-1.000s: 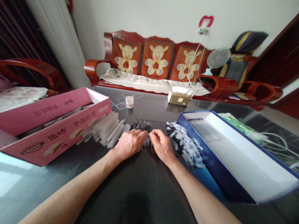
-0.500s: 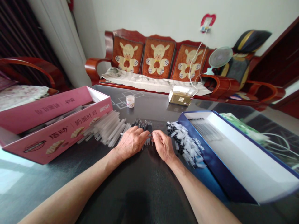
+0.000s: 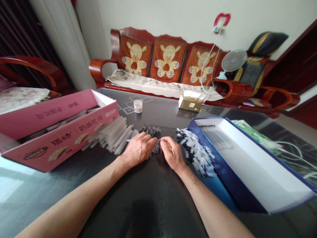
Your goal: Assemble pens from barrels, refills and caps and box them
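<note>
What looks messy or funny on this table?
Nothing looks broken or spilled. The messiest spot is the loose heap of small white and black caps beside the blue box; they point every way. The clear tubes fan out unevenly by the pink box. The left hand and right hand touch the dark refills.

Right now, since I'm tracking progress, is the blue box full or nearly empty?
Nearly empty: the blue box is open, its white floor mostly bare, with only a thin row of slim pieces at its far end.
</note>
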A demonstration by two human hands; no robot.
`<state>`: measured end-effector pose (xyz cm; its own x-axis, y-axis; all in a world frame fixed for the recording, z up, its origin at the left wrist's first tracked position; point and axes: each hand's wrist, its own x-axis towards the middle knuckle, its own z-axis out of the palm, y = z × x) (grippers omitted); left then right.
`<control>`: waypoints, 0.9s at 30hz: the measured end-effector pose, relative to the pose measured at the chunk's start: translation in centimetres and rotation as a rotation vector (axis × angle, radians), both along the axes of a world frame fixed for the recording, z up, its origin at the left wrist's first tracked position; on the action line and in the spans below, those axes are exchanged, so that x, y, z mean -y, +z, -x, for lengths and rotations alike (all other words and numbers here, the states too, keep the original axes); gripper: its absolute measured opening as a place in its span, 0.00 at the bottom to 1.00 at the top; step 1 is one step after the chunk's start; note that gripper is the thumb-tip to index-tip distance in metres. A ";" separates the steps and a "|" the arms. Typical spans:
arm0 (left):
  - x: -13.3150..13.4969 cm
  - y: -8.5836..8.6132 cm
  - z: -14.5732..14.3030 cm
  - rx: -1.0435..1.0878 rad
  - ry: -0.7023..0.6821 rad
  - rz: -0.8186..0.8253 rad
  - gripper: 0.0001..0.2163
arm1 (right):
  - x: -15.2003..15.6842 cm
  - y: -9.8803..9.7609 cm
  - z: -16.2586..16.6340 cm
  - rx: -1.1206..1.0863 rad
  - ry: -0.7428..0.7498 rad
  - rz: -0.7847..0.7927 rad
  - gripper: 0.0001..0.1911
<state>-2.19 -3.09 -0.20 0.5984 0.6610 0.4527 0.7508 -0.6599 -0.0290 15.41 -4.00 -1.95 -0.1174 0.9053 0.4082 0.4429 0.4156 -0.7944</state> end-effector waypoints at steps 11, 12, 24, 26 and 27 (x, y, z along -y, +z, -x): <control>0.0 -0.2 -0.1 0.001 -0.010 0.009 0.14 | -0.2 0.1 0.2 0.011 0.001 -0.050 0.13; 0.0 -0.1 0.0 0.005 -0.005 0.006 0.14 | -0.2 0.1 0.2 0.002 0.000 -0.031 0.11; 0.0 0.0 0.0 -0.002 -0.011 0.021 0.14 | -0.3 -0.1 0.1 0.001 0.000 -0.026 0.13; 0.0 0.0 0.0 -0.002 -0.009 0.022 0.14 | -0.2 0.0 0.0 -0.013 0.019 -0.018 0.10; 0.0 -0.1 0.0 -0.003 -0.009 0.022 0.14 | -0.2 0.0 0.0 -0.017 0.034 -0.026 0.09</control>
